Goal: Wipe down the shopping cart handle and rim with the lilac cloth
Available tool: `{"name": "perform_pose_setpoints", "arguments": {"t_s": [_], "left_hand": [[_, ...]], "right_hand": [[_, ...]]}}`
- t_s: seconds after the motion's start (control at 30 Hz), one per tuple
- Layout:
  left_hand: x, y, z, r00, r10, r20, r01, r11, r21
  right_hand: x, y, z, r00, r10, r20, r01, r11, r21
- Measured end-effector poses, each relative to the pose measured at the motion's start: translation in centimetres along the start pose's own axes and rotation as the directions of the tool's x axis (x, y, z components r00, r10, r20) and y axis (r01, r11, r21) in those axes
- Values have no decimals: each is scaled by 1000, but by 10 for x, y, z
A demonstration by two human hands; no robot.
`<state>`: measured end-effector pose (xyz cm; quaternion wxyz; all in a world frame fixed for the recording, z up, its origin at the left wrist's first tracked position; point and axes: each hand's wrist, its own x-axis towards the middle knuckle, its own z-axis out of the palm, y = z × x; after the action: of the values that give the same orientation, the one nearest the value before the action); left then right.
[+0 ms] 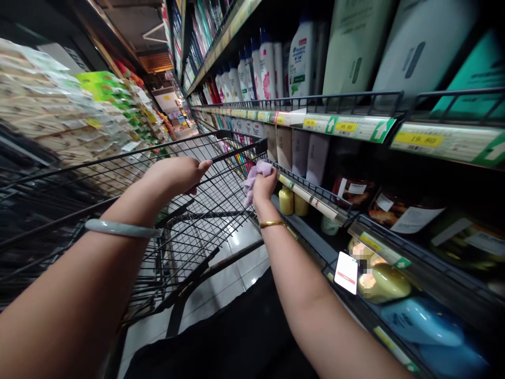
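Note:
My left hand [182, 175], with a pale bangle on its wrist, is closed on the top bar of a black wire shopping cart [205, 210]. A crumpled lilac cloth [255, 178] is bunched in my closed right hand [265, 185], beside the cart's corner and the shelf edge. A gold bracelet is on that wrist. The cloth hides part of my right fingers, and whether it touches the cart or the shelf I cannot tell. Inside the cart I see bare wire mesh and the tiled floor through it.
Shelves of shampoo bottles [302, 60] with price tags [347, 126] line the right side. A white-screened phone [346, 272] is at the lower shelf's edge, near yellow and blue bottles [422, 321]. Stacked packets [47, 100] rise on the left. The tiled aisle runs ahead.

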<state>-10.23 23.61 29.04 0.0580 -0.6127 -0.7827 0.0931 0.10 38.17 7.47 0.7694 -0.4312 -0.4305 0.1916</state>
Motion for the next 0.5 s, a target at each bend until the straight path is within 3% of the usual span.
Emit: {"name": "perform_pose_setpoints", "arguments": {"t_s": [0.07, 0.17, 0.23, 0.33, 0.4, 0.5], "left_hand": [[2, 1, -1, 1000, 4, -4, -4, 1000, 11], [4, 3, -1, 1000, 8, -17, -8, 999, 34], [5, 4, -1, 999, 18, -27, -17, 999, 46], [9, 6, -1, 1000, 4, -28, -2, 998, 61], [14, 6, -2, 999, -34, -8, 34, 997, 73], [23, 7, -1, 998, -65, -5, 65, 994, 89]], "right_hand": [[-5, -21, 10, 1000, -3, 18, 3, 1000, 7], [-10, -41, 10, 979, -104, 174, 99, 994, 38], [-7, -34, -2, 980, 18, 198, -11, 999, -33], [-3, -13, -21, 953, 277, 127, -257, 954, -154], [-4, -13, -22, 941, 310, 134, -287, 943, -166], [-14, -40, -7, 947, 239, 213, -219, 969, -114]]}}
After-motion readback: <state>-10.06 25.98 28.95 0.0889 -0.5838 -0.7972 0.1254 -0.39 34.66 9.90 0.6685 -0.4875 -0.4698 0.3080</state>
